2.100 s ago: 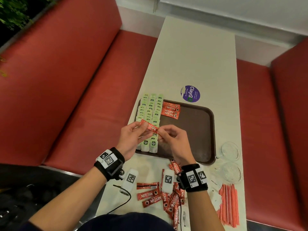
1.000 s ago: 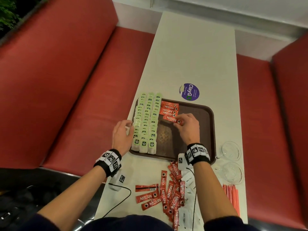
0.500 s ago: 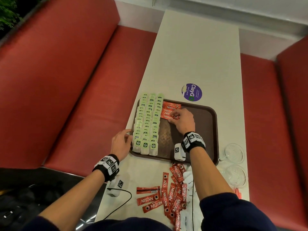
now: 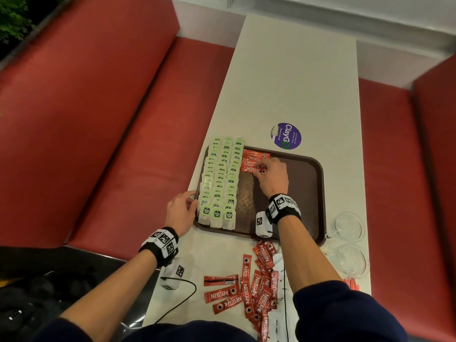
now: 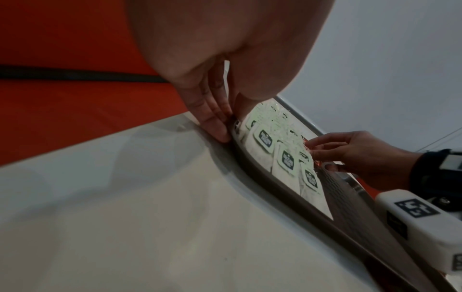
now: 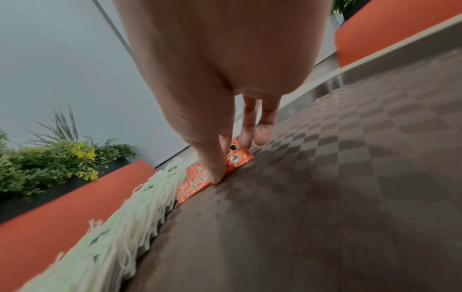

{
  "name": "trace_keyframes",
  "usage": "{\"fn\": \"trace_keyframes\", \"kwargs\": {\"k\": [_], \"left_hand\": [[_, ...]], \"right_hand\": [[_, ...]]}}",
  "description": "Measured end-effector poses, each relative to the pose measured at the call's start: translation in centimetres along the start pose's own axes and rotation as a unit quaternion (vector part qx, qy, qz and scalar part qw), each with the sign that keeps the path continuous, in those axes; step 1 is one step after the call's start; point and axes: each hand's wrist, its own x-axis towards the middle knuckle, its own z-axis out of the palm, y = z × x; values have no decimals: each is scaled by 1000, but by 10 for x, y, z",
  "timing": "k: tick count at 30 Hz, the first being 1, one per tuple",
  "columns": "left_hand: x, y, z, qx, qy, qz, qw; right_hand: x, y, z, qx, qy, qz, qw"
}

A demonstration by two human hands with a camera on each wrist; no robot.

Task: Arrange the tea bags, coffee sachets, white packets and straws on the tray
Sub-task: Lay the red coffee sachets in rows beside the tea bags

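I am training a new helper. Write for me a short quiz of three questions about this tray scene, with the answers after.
1. True or false: the tea bags lie in rows on the left part of the tray.
2. What does the right hand touch? A) a straw B) a coffee sachet C) a glass
3. Fill in: the left hand rests against the tray's ____ edge.

Key
1. True.
2. B: its fingertips are on the nearest coffee sachet on the tray.
3. Left.
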Motion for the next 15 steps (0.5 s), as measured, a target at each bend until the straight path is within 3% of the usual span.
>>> {"fn": "trace_keyframes", "kwargs": {"k": [8,12,15], "left_hand": [[-11,4,-15,33,-28,16,999],[-47,9,-28,25,-10,104,994],[-78,13,-33,34,-56,192,979]], "right_hand": [[-26,-12,-24,33,33,-5,999],[-94,-17,-44,87,52,-24,995],[-156,-15,-51,115,25,-18,993]]}}
